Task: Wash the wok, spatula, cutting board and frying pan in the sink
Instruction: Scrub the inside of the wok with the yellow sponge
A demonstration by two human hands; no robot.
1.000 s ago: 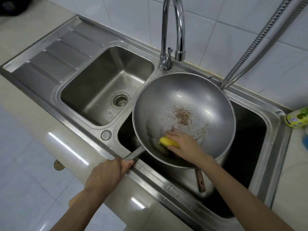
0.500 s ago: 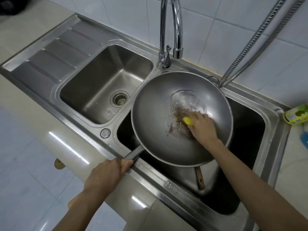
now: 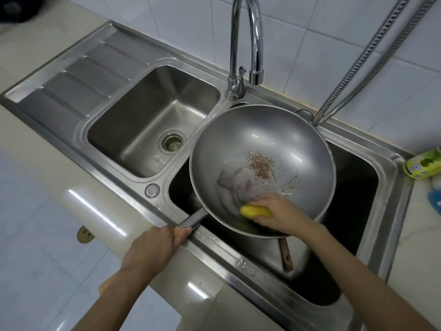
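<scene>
Wok (image 3: 250,144) round steel | left hand (image 3: 152,247) grips handle (image 3: 193,218) | right hand (image 3: 279,212) presses yellow sponge (image 3: 254,211)

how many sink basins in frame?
2: the left basin, bare with its drain showing, and the right basin, under the wok. None look hidden.

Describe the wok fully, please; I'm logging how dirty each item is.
The wok is a round, deep, grey metal bowl with a dark straight handle and a small loop on its far rim. It is held tilted over the right basin. Brown crumbs sit near its middle, with a pale soapy smear beside them. The left hand grips the handle; the right hand presses a yellow sponge against its near inner wall.
</scene>
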